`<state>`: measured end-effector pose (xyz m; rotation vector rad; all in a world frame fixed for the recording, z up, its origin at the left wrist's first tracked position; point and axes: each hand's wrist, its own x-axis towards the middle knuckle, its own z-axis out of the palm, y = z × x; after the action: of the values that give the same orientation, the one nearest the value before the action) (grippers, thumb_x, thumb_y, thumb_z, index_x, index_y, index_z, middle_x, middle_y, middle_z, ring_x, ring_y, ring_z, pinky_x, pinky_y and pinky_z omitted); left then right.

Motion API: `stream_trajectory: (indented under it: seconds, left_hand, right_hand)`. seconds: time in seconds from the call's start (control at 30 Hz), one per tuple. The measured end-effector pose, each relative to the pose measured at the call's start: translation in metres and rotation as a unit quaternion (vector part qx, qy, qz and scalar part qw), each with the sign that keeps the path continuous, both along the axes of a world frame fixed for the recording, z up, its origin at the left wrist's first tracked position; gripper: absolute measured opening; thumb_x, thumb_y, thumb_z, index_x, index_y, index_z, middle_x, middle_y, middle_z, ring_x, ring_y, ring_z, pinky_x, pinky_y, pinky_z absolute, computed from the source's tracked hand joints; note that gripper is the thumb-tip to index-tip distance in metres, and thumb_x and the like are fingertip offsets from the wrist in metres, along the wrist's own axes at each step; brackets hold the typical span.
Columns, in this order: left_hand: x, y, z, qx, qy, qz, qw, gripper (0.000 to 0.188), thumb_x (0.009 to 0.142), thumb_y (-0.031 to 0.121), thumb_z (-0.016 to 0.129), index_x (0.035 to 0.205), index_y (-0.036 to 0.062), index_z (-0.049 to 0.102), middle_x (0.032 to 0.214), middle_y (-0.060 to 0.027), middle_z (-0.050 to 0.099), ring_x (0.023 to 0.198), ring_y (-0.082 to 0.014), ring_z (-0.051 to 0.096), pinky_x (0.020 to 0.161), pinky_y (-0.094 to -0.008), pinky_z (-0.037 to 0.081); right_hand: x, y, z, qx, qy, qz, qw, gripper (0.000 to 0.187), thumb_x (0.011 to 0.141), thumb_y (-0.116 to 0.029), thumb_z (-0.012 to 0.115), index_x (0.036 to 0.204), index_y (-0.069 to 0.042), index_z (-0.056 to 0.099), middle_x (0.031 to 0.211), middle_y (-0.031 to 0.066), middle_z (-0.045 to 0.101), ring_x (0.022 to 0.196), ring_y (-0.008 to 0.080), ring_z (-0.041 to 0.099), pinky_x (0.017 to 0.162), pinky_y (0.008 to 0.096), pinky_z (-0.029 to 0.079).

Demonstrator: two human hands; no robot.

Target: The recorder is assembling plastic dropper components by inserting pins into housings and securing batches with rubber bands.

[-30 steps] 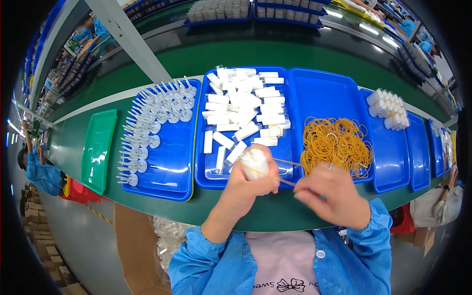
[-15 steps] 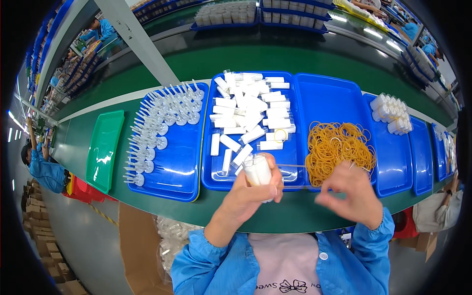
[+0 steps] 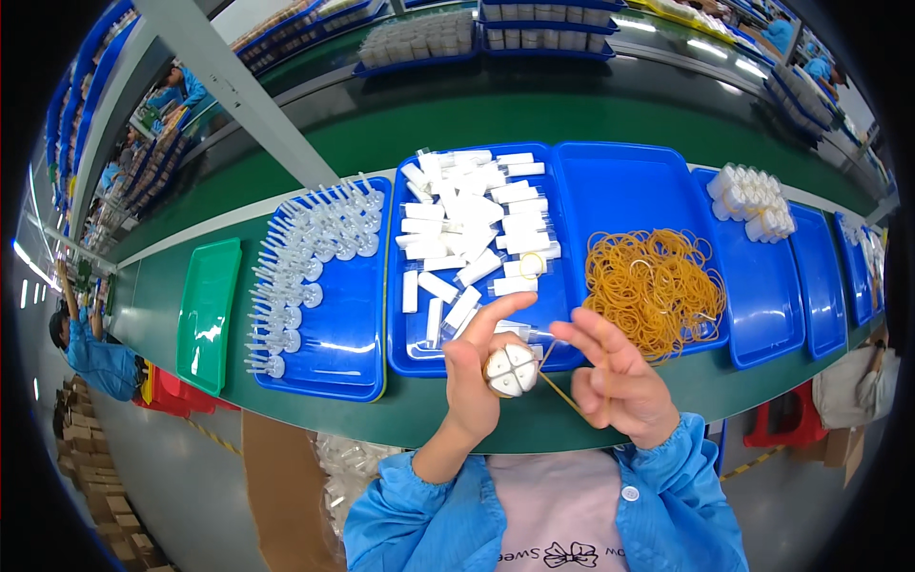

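My left hand (image 3: 471, 381) grips a round bundle of white tubes (image 3: 512, 370), its end face turned up toward me. My left forefinger and thumb reach past the bundle. A tan rubber band (image 3: 562, 395) runs from the bundle to my right hand (image 3: 624, 386), stretched between them by the fingers. Beyond my hands, a blue tray (image 3: 405, 355) carries many loose white tubes with clear sleeves (image 3: 467, 214). Just past my right hand lies a heap of rubber bands (image 3: 653, 291) in another blue tray (image 3: 624, 181).
Clear plastic stemmed pieces (image 3: 310, 238) stand in a blue tray (image 3: 343, 357) at left, beside a green tray (image 3: 207, 315). Banded white bundles (image 3: 751, 202) sit in a blue tray (image 3: 762, 315) at right. A slanting metal post (image 3: 238, 86) rises behind. Below the table edge is a cardboard box (image 3: 276, 486).
The bundle has tipped so its end faces me. My right hand has come from the rubber band heap toward the bundle, and a band is now stretched between them.
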<state>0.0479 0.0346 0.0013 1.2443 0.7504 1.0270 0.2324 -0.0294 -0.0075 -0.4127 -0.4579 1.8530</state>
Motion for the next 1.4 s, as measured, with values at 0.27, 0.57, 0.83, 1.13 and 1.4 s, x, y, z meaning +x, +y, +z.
stream_trajectory:
  seconds: [0.27,0.57,0.83,1.13,1.4]
  left_hand:
    - [0.014,0.005,-0.004,0.256,0.162,-0.03,0.952,0.084,0.096,0.065,0.017,0.135,-0.0017,0.049,0.085,-0.0137,0.066,0.075,-0.0245,0.065,0.066,-0.0327,0.047]
    - [-0.021,0.061,0.008,0.345,0.383,0.05,0.855,0.018,0.077,0.011,0.074,0.093,0.0043,0.072,0.088,-0.0093,0.07,0.087,-0.0245,0.063,0.079,-0.0336,0.046]
    - [0.033,0.115,-0.001,0.526,0.562,0.011,0.638,0.032,0.076,0.035,0.072,0.065,0.0049,0.071,0.068,-0.0105,0.061,0.074,-0.0293,0.055,0.071,-0.0439,0.038]
    - [0.044,0.119,-0.006,0.421,0.569,-0.037,0.705,0.014,0.069,0.024,0.077,0.066,0.012,0.072,0.067,-0.0058,0.063,0.068,-0.025,0.056,0.068,-0.0403,0.038]
    - [0.032,0.105,0.005,0.38,0.495,-0.064,0.779,0.016,0.069,0.025,0.078,0.066,0.0125,0.07,0.06,-0.0028,0.061,0.061,-0.0239,0.058,0.062,-0.0397,0.041]
  right_hand:
    - [-0.019,0.003,0.025,0.288,-0.587,-0.177,0.735,0.044,0.072,-0.002,0.075,0.114,-0.008,0.065,0.111,0.0091,0.057,0.083,0.0143,0.061,0.056,0.0225,0.054]
    - [0.124,-0.015,0.043,0.18,-0.719,-0.433,0.513,0.032,0.074,0.002,0.066,0.105,-0.005,0.06,0.104,0.0077,0.052,0.091,0.0139,0.056,0.064,0.0227,0.049]
    - [0.274,-0.037,0.01,0.047,-0.728,-0.504,0.463,0.036,0.082,-0.002,0.068,0.115,-0.002,0.055,0.108,0.0055,0.054,0.089,0.0143,0.06,0.069,0.0239,0.053]
    - [0.276,0.023,0.006,0.042,-0.808,-0.468,0.357,0.039,0.073,-0.008,0.074,0.109,-0.006,0.061,0.1,0.0085,0.054,0.069,0.0195,0.057,0.064,0.031,0.051]
    - [0.276,0.05,-0.015,0.014,-0.864,-0.437,0.248,0.04,0.075,-0.021,0.076,0.112,-0.011,0.062,0.11,0.0103,0.056,0.09,0.0324,0.063,0.073,0.0437,0.051]
